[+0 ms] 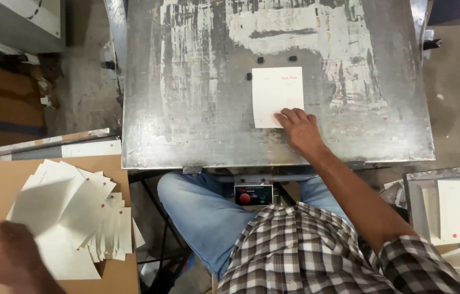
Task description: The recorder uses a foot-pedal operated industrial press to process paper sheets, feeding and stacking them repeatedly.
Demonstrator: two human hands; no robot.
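My right hand (299,129), fingers flat, presses the white card (277,96) centre-frame; left hand (2,256) blurred, grip unclear, on fanned cards (72,218); keep card square against stops (274,60).

left hand (7,256) blurred, cut off by frame edge.

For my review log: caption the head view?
Right hand presses a white card on the worn metal table; left hand on fanned cards.

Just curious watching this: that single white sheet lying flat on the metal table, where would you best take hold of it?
Probably at the near right corner of the white sheet, coming from the near side where the right hand rests. It lies flat, so slide it, then pinch.
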